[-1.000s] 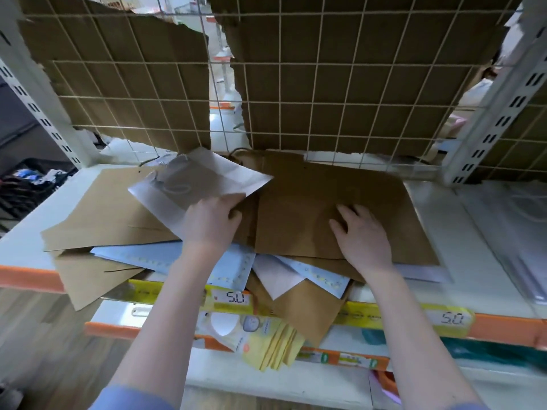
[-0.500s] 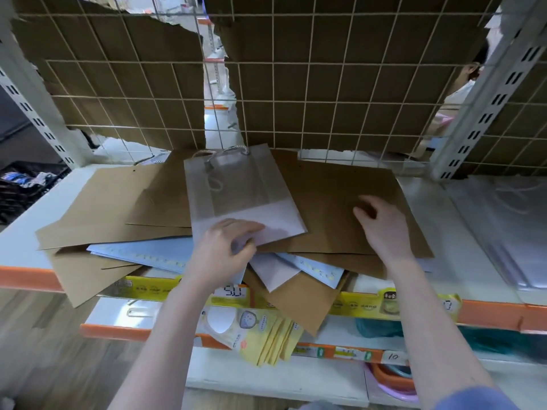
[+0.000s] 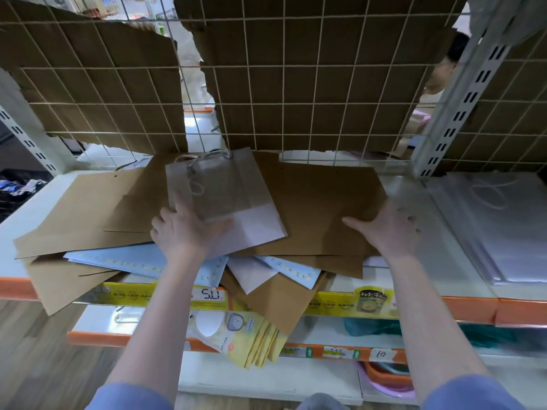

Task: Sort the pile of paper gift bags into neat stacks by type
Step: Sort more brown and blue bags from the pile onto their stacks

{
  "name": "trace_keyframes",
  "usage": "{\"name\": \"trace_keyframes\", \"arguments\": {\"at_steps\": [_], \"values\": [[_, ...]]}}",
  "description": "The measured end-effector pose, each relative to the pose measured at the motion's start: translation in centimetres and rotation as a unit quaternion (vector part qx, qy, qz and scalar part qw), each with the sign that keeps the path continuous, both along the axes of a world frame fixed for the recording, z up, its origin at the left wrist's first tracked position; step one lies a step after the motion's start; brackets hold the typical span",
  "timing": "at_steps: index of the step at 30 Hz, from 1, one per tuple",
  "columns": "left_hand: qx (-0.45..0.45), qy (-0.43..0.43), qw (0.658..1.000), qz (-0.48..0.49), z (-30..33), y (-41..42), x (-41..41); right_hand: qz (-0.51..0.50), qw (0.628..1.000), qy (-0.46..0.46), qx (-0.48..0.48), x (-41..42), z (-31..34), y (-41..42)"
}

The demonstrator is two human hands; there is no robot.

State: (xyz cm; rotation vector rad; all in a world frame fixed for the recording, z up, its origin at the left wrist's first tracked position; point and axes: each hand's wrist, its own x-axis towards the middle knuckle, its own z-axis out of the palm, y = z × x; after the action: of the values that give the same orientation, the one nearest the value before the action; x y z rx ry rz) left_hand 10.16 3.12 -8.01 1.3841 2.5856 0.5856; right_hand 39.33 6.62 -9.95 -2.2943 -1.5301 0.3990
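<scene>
Head view looks down on a white shelf [image 3: 444, 255] where a loose pile of flat paper gift bags lies against a wire grid [image 3: 296, 84] backed with torn cardboard [image 3: 310, 69]. On top of the pile sits a grey-white bag [image 3: 236, 202] with twisted cord handles [image 3: 195, 176], its upper end toward the grid. The left hand [image 3: 185, 232] lies on this bag's lower left corner, fingers pressing on its face; whether the thumb is hooked under the edge cannot be told. Under it spreads a large brown bag [image 3: 325, 208], and the right hand [image 3: 387, 229] rests on that bag's right edge, fingers spread and thumb pointing left across the paper. Another brown bag [image 3: 74, 214] fans out to the left, and pale blue bags [image 3: 127, 261] with a row of yellow marks stick out below, overhanging the shelf front along with a brown corner [image 3: 275, 303].

The yellow price strip [image 3: 142, 297] on the shelf edge carries a handwritten tag [image 3: 211, 295] that seems to read "5.0"; its printed text is too small to read. A tag on the lower shelf [image 3: 381, 354] reads "10". Yellow packets [image 3: 245, 338] hang below the pile. To the right, clear plastic-wrapped bags [image 3: 503, 226] lie flat, apart from the pile.
</scene>
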Motion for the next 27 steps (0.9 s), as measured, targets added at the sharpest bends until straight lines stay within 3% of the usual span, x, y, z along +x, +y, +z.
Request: {"name": "trace_keyframes", "arguments": {"at_steps": [5, 11, 17, 22, 27], "values": [[0.068, -0.092, 0.993, 0.035, 0.7, 0.8, 0.6, -0.029, 1.000, 0.006, 0.007, 1.4, 0.8, 0.3], [0.098, -0.123, 0.987, 0.039, 0.6, 1.0, 0.8, -0.021, 0.984, 0.159, 0.076, 2.6, 0.8, 0.1], [0.165, -0.173, 0.970, 0.039, 1.0, 0.3, 1.6, 0.011, 0.967, 0.224, 0.124, 3.2, 1.1, -0.3], [0.206, -0.205, 0.957, 0.007, 1.2, 0.1, 2.4, 0.006, 0.930, 0.337, 0.143, 4.6, 0.7, 0.3], [0.259, -0.253, 0.932, 0.023, 1.1, 0.0, 3.7, 0.004, 0.915, 0.365, 0.172, 6.1, 1.0, 0.8]]}}
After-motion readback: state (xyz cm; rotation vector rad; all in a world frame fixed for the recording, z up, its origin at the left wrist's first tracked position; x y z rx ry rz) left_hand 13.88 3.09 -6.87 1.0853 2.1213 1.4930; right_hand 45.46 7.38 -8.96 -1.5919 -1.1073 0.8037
